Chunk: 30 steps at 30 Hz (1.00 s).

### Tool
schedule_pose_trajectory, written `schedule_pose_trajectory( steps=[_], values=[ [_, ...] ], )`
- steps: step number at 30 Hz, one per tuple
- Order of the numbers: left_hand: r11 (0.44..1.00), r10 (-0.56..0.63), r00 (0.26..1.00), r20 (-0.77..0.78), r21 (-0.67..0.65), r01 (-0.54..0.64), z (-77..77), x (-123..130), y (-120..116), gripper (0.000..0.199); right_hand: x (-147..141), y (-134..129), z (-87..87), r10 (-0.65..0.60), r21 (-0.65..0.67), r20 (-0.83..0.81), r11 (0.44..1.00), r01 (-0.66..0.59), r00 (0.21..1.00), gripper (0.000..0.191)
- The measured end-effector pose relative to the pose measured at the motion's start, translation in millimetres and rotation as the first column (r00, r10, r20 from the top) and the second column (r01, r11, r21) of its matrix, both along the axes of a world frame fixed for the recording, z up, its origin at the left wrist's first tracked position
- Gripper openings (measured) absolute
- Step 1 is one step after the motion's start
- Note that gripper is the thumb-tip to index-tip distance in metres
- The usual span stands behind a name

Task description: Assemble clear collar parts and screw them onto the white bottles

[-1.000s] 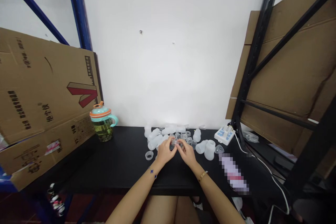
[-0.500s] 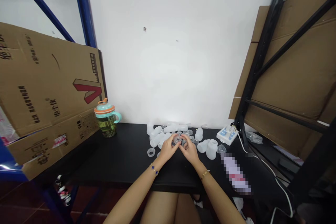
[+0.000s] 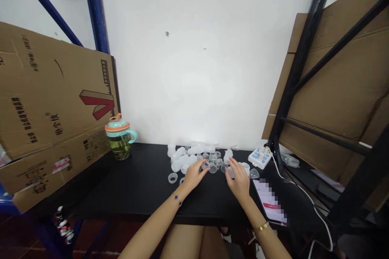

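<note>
Pinched between the thumb and fingers of my left hand (image 3: 193, 175) is a clear plastic ring (image 3: 206, 165), held low over the black table (image 3: 136, 194). My right hand (image 3: 239, 181) has its fingers spread and holds nothing I can see; it hovers over a frosted white bottle (image 3: 230, 173), partly hidden by the fingers. A small upright bottle (image 3: 227, 155) is just beyond it. Between the hands lie loose clear rings and cup-like caps (image 3: 213, 168). Frosted bottles (image 3: 180, 164) lie heaped behind my left hand, and a separate ring (image 3: 172, 177) rests to its left.
A tea jug (image 3: 120, 139) with a turquoise lid stands at the left by a cardboard box (image 3: 60, 101). On the right are a phone (image 3: 269, 202), a white power strip (image 3: 260, 158) with its cable, and a clear dome cover (image 3: 254, 174). A white wall (image 3: 194, 68) closes off the back.
My hands were together at the clear ring. The right hand has let go and moved right, opening over the bottle. My left hand keeps the ring. The view has shifted slightly.
</note>
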<state>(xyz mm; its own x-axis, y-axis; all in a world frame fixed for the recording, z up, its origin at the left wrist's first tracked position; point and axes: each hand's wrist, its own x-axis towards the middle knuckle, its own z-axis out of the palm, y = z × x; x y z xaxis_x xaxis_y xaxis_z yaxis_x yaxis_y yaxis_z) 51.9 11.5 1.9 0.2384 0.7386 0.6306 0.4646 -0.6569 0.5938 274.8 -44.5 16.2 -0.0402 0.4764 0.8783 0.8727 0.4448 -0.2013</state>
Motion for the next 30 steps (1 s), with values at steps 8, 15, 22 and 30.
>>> schedule_pose_trajectory(
  steps=[8, 15, 22, 30],
  values=[
    [0.999, 0.028, 0.998, -0.056, 0.039, -0.026, -1.5, 0, -1, 0.037, 39, -1, -3.6, -0.275, 0.015, -0.199, 0.959, 0.283, 0.941, 0.054],
    [0.999, 0.051, 0.995, -0.08, 0.022, -0.05, 1.1, -1, -2, 0.039, 57, 13, -25.2, -0.191, -0.169, -0.394, 0.976, 0.133, 0.899, 0.077],
    [0.997, 0.077, 0.994, -0.079, 0.004, -0.077, 1.3, -2, 0, 0.041, 57, 18, -39.3, -0.245, -0.322, -0.454, 0.942, 0.098, 0.857, 0.081],
    [0.997, 0.072, 0.996, -0.051, -0.002, -0.072, 4.6, -3, -1, 0.041, 51, 10, -36.3, -0.299, -0.403, -0.494, 0.911, 0.09, 0.816, 0.08]
  ],
)
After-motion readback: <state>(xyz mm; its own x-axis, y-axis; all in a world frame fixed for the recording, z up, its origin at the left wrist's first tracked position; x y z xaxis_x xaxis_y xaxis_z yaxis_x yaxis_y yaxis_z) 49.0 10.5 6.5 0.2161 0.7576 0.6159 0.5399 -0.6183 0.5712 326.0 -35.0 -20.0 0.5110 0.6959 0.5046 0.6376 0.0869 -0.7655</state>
